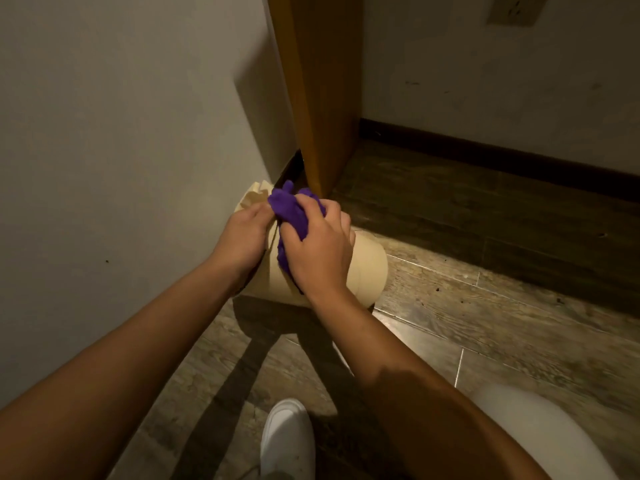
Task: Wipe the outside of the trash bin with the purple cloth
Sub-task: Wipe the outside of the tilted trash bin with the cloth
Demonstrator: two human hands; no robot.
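Observation:
A beige trash bin (pixel 367 268) lies tipped on its side on the floor, close to the left wall, its mouth pointing toward the wall corner. My left hand (pixel 242 237) grips the bin's rim, where a beige bag or liner (pixel 254 197) sticks out. My right hand (pixel 320 247) is closed on a bunched purple cloth (pixel 289 211) and presses it against the bin's upper outer side. Both hands hide much of the bin's top.
A pale wall (pixel 121 133) runs along the left. A wooden door frame or panel (pixel 318 91) stands just behind the bin. Dark baseboard (pixel 502 154) lines the far wall. Wood-look floor tiles (pixel 485 323) stretch to the right. My white shoe (pixel 287 441) is at the bottom.

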